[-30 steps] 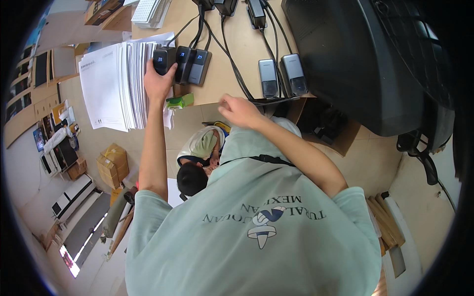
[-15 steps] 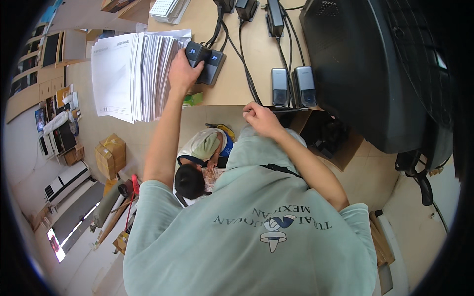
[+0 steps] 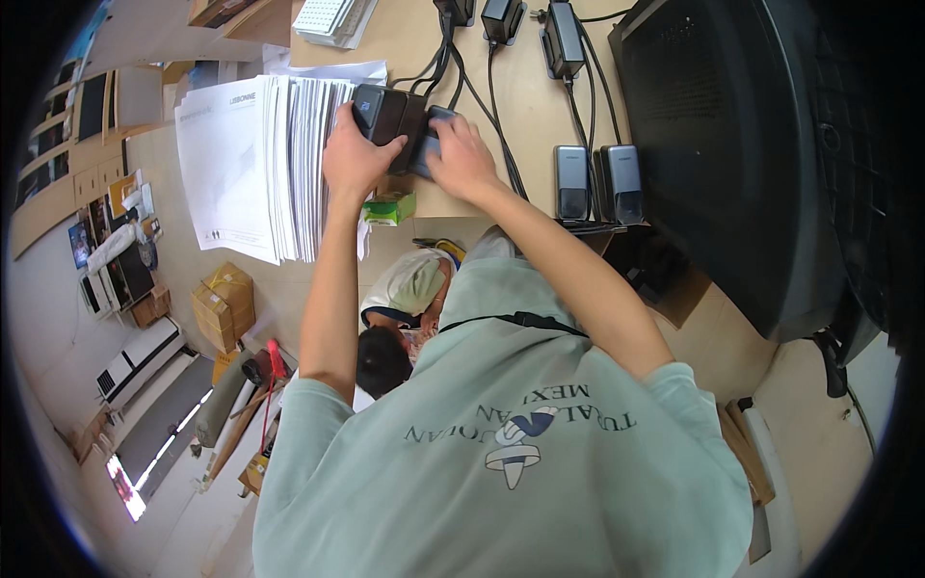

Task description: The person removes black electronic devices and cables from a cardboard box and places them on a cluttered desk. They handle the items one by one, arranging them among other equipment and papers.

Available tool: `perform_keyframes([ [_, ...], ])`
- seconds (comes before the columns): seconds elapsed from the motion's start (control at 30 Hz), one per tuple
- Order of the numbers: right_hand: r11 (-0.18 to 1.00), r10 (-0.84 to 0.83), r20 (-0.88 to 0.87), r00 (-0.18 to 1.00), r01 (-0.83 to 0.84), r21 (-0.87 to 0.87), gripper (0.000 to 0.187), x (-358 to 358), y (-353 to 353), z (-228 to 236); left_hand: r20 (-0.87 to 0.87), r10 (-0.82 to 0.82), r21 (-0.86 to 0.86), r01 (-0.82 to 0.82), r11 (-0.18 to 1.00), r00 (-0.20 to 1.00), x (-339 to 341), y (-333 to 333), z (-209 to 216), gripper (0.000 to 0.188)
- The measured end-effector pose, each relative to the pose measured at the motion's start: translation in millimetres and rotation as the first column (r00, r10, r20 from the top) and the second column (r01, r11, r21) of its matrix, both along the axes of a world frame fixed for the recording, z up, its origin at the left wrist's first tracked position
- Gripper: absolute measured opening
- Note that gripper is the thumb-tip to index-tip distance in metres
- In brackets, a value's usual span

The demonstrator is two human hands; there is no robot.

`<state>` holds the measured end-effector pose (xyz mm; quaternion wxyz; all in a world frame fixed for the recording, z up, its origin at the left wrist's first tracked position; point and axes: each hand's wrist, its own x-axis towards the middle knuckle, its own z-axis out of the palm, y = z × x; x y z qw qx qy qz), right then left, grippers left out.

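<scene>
My left hand (image 3: 356, 159) grips a dark power bank (image 3: 371, 108) with a small lit display, thumb on its near side. The power bank is tilted up at the right edge of a paper stack (image 3: 303, 154). My right hand (image 3: 464, 162) is closed around the right side of a second, grey power bank (image 3: 421, 152), partly hidden behind the first one and the fingers. Black cables (image 3: 446, 60) run from behind the two toward the far side of the table (image 3: 530, 125).
Two more grey power banks (image 3: 571, 183) (image 3: 626, 183) stand by the table's near edge, with black adapters (image 3: 562, 48) behind. A big black case (image 3: 723, 144) fills the right. A green box (image 3: 390, 207) sits below my left wrist. A person (image 3: 385, 356) crouches below the table.
My right hand has moved up and left from the table's near edge onto the second power bank. My left hand has tilted the first power bank upright.
</scene>
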<state>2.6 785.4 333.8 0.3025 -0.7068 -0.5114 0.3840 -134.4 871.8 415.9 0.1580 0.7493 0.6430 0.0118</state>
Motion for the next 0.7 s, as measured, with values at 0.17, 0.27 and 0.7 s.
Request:
perform_keyframes([
  [0.17,0.997,0.003,0.380,0.925,-0.033,0.074,0.059,1,53,-38,0.023,-0.014,0.074,0.012,0.997,1.000,4,2,12,0.087],
  [0.27,0.997,0.063,0.452,0.890,-0.076,0.011,0.061,6,63,-50,0.061,-0.037,0.164,0.026,0.986,0.997,2,0,11,0.087],
  [0.7,0.929,0.307,0.325,0.895,-0.206,-0.309,0.058,29,107,-47,0.085,-0.030,0.090,0.022,0.996,0.996,8,-9,9,0.080],
])
